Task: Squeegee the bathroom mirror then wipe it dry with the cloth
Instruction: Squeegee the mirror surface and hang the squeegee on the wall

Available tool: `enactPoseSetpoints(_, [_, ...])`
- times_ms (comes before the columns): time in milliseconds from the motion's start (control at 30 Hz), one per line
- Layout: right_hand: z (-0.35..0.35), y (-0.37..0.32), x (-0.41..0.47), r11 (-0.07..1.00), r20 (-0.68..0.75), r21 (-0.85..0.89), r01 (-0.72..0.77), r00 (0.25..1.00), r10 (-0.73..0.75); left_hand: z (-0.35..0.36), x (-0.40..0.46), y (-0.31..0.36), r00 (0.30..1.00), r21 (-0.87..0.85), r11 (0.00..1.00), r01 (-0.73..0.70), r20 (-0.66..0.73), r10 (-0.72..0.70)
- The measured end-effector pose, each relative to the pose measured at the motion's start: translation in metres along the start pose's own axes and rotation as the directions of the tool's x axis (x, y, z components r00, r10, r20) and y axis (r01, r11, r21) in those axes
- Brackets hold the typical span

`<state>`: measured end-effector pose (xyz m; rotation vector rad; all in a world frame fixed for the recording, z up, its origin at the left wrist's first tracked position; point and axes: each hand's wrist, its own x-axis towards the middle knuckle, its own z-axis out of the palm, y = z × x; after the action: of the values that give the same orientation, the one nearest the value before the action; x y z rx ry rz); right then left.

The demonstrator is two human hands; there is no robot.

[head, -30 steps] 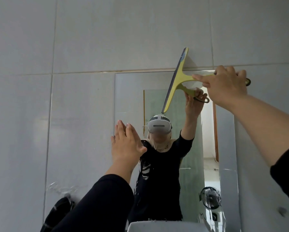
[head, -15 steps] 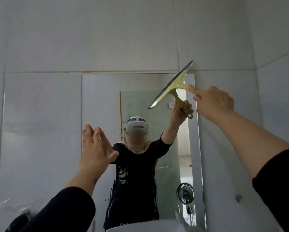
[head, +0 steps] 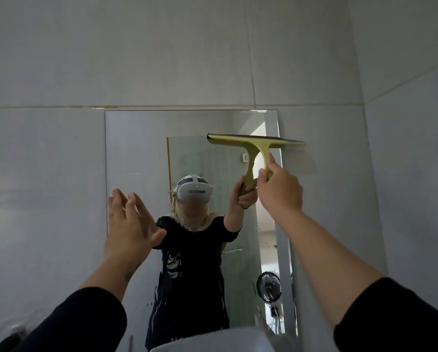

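Note:
A tall rectangular mirror (head: 136,153) hangs on the grey tiled wall. My right hand (head: 280,191) grips the handle of a yellow-green squeegee (head: 253,144). Its blade lies level against the mirror's upper right part, and its right end reaches past the mirror's edge onto the tile. My left hand (head: 129,229) is raised with flat, spread fingers at the mirror's left edge, holding nothing. I cannot tell if it touches the glass. No cloth is in view.
The mirror reflects a person in dark clothes, a glass door and a small black fan (head: 268,287). A white basin rim (head: 212,342) shows at the bottom edge. A wall corner runs down the right side (head: 365,148).
The squeegee blade has turned from steeply tilted to level and has come down from the mirror's top edge. My left hand has stayed raised and open.

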<state>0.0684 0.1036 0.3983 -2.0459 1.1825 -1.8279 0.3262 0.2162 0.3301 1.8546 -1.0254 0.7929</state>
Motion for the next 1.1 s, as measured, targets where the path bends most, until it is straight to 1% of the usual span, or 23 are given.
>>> enactPoseSetpoints(167, [0.021,-0.025,-0.038,0.993,0.005,0.111,-0.042,0.999,0.042,-0.005,-0.001,0.001,1.0,-0.008,1.0,0.009,0.026,-0.009])
enactPoseSetpoints(267, [0.041,-0.044,-0.052,0.981,0.009,0.183,-0.06,0.998,0.059,-0.012,-0.001,0.001,0.999,-0.043,0.999,0.012,0.046,-0.01])
enactPoseSetpoints(333, [0.056,-0.056,-0.061,0.974,0.01,0.222,-0.041,0.999,0.04,-0.017,-0.002,-0.001,0.998,-0.06,0.998,0.012,0.057,-0.008])
enactPoseSetpoints(433, [0.075,-0.079,-0.074,0.973,0.049,0.231,-0.014,0.999,0.003,-0.024,-0.005,-0.005,0.999,-0.071,0.997,-0.003,0.032,0.006])
enactPoseSetpoints(600, [0.088,-0.11,-0.09,0.964,0.049,0.258,0.058,0.996,-0.073,-0.034,-0.016,-0.013,0.999,-0.059,0.998,0.011,0.034,-0.009])
enactPoseSetpoints(733, [0.097,-0.119,-0.105,0.966,0.13,0.149,0.212,0.964,-0.232,-0.045,-0.021,-0.02,0.998,-0.02,1.0,0.021,0.057,-0.02])
enactPoseSetpoints(833, [0.095,-0.117,-0.103,0.952,0.175,0.079,0.294,0.937,-0.304,-0.048,-0.025,-0.021,0.997,0.007,0.999,0.034,0.069,-0.035])
enactPoseSetpoints(1000, [0.062,-0.101,-0.08,0.897,0.252,-0.138,0.419,0.891,-0.378,-0.043,-0.033,-0.015,0.994,0.025,0.999,0.04,0.105,-0.042])
enactPoseSetpoints(1100, [0.044,-0.09,-0.067,0.862,0.301,-0.215,0.46,0.871,-0.389,-0.04,-0.036,-0.005,0.993,0.026,0.999,0.025,0.115,-0.028])
